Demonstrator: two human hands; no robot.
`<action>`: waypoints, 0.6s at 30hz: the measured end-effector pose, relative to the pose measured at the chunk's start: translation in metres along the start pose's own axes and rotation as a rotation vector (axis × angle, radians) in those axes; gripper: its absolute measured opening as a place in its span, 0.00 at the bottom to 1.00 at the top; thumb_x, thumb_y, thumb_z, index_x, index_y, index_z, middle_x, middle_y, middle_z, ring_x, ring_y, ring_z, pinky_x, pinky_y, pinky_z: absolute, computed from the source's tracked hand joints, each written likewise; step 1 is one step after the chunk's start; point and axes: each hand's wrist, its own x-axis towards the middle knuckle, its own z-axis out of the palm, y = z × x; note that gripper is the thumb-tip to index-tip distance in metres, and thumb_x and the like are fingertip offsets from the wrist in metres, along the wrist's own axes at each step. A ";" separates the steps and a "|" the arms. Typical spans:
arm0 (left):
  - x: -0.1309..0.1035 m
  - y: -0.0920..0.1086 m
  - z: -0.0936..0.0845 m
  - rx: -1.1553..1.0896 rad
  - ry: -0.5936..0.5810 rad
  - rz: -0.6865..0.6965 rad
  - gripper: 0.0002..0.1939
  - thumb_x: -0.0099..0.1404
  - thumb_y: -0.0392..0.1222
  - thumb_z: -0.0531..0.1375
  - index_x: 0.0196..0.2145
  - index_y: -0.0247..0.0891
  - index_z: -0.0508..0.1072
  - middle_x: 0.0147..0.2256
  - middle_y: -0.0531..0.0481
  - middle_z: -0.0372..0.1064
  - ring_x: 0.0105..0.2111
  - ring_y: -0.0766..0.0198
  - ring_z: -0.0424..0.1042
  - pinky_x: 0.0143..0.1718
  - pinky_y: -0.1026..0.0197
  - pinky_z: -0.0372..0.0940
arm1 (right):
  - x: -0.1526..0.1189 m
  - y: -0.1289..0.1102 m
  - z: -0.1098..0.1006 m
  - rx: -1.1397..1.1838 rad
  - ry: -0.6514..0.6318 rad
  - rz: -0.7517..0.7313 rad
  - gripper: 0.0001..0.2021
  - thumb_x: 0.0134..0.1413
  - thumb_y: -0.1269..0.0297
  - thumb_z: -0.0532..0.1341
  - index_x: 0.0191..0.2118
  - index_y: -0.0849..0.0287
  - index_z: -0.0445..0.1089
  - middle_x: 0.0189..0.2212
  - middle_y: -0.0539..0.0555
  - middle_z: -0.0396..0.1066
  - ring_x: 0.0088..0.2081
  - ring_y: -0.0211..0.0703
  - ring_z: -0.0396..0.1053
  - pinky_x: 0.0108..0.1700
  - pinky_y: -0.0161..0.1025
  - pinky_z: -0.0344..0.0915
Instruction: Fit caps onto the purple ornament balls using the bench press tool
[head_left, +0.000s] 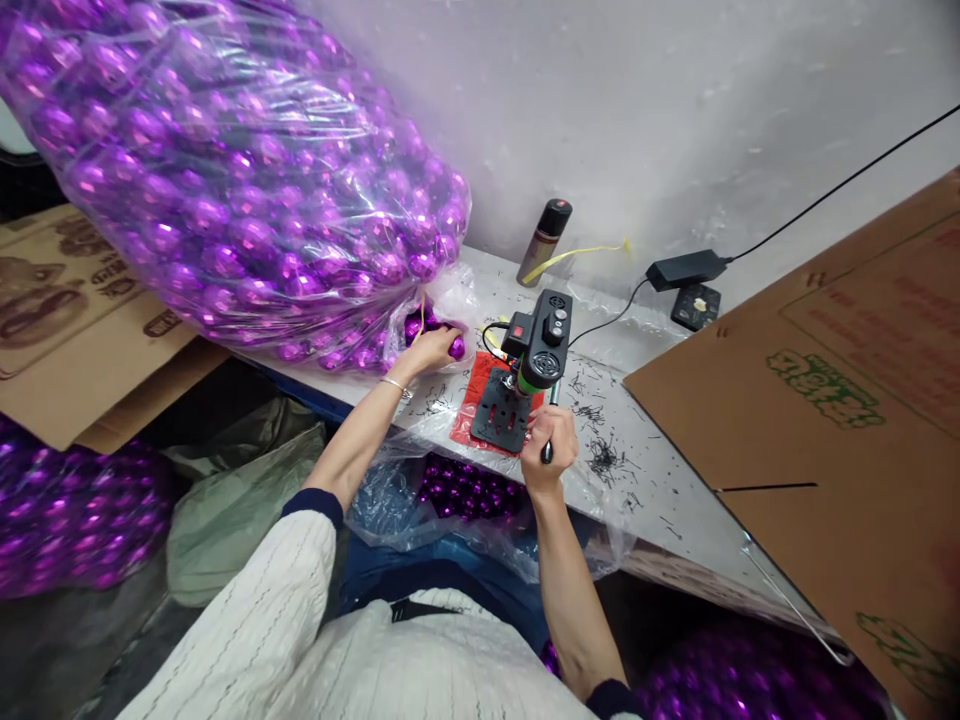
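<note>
My left hand (pixel 433 349) reaches into the mouth of a large clear plastic bag (pixel 255 200) full of shiny purple balls. Its fingers are closed around a purple ball (pixel 456 347) at the bag's opening. My right hand (pixel 551 440) is wrapped round a black-ended handle (pixel 547 453) beside a small black bench machine (pixel 550 335). Where the handle joins is hidden by my fist and the machine head. Under the machine, its black base plate (pixel 501 415) rests on a red sheet (pixel 469 400).
Black bits (pixel 604 455) litter the white table (pixel 660 490). A spray can (pixel 545 240) and a power adapter (pixel 686 268) stand by the wall. A cardboard box (pixel 847 400) borders the right. More purple balls (pixel 465 488) lie in plastic below the table edge.
</note>
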 end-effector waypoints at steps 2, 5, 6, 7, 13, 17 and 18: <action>-0.014 0.006 -0.009 -0.126 0.073 0.043 0.26 0.39 0.25 0.72 0.38 0.39 0.76 0.38 0.47 0.74 0.49 0.48 0.72 0.56 0.55 0.63 | 0.000 0.000 0.000 -0.009 -0.004 -0.007 0.11 0.63 0.73 0.51 0.29 0.56 0.63 0.26 0.50 0.66 0.31 0.38 0.67 0.35 0.38 0.63; -0.051 0.016 -0.016 -0.486 0.180 0.002 0.29 0.46 0.35 0.74 0.47 0.40 0.73 0.41 0.47 0.75 0.42 0.56 0.75 0.47 0.59 0.68 | 0.002 -0.001 -0.001 -0.018 -0.009 -0.011 0.11 0.63 0.73 0.52 0.29 0.56 0.63 0.26 0.50 0.67 0.30 0.38 0.68 0.34 0.38 0.63; -0.065 0.018 -0.015 -0.631 0.176 -0.040 0.29 0.50 0.37 0.73 0.50 0.41 0.72 0.41 0.47 0.75 0.39 0.58 0.76 0.43 0.61 0.69 | 0.003 -0.001 -0.001 -0.016 -0.010 -0.009 0.11 0.63 0.73 0.52 0.29 0.56 0.63 0.26 0.50 0.67 0.30 0.38 0.68 0.34 0.38 0.63; -0.080 0.020 -0.013 -0.772 0.151 -0.092 0.27 0.53 0.39 0.72 0.51 0.41 0.71 0.41 0.47 0.76 0.36 0.61 0.76 0.40 0.62 0.69 | 0.003 -0.001 -0.001 -0.015 -0.011 -0.007 0.12 0.63 0.72 0.52 0.28 0.56 0.63 0.26 0.50 0.67 0.30 0.38 0.67 0.34 0.38 0.63; -0.133 0.014 0.027 -1.253 -0.024 -0.445 0.14 0.65 0.46 0.62 0.43 0.33 0.75 0.37 0.41 0.78 0.34 0.61 0.78 0.39 0.61 0.73 | 0.015 -0.005 -0.006 -0.034 -0.013 0.022 0.13 0.65 0.69 0.52 0.27 0.55 0.63 0.25 0.50 0.67 0.29 0.39 0.68 0.34 0.39 0.63; -0.133 0.009 0.056 -1.321 -0.014 -0.559 0.11 0.63 0.44 0.63 0.41 0.34 0.74 0.35 0.43 0.78 0.34 0.60 0.79 0.38 0.60 0.74 | 0.032 -0.009 -0.010 -0.058 -0.040 0.031 0.13 0.66 0.67 0.51 0.27 0.55 0.63 0.24 0.50 0.67 0.28 0.38 0.68 0.33 0.39 0.63; -0.132 0.009 0.060 -1.323 -0.025 -0.579 0.11 0.63 0.44 0.63 0.41 0.34 0.74 0.34 0.43 0.78 0.33 0.61 0.79 0.35 0.62 0.74 | 0.037 -0.010 -0.011 -0.065 -0.046 0.034 0.14 0.66 0.67 0.51 0.27 0.55 0.63 0.23 0.50 0.67 0.28 0.38 0.67 0.33 0.38 0.63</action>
